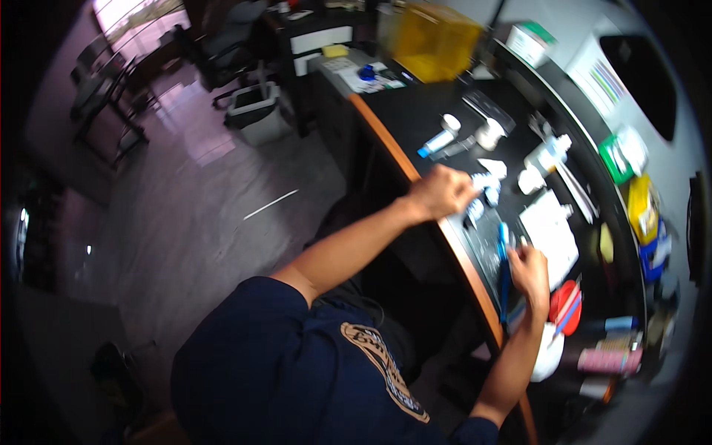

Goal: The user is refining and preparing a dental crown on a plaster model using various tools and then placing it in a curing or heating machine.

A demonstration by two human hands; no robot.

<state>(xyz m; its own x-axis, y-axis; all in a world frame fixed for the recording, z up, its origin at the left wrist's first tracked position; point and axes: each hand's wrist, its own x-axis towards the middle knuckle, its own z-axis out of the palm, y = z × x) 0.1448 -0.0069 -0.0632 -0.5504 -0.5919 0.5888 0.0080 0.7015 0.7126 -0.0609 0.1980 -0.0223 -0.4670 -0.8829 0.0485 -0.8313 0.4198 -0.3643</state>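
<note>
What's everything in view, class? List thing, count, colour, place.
Desk: one, black, right side
Box: one, yellow, top centre
Bin: one, grey, floor
Chairs: at least two, dark, upper left
Paper: count unclear, white, desk
Tube: one, white-blue, desk
Small items: several, mostly white, desk
Stick: one, blue, near desk edge
Red thing: one, red, desk
Packs: several, green, yellow, blue, right
Shirt: one, navy, bottom
Left hand: one, bare, desk edge
Right hand: one, bare, over desk

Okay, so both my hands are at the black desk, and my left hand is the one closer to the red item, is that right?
Not quite: your right hand is the one closer to the red item, and your left hand is farther from it. The head view shows this. Both hands are indeed at the black desk.
</note>
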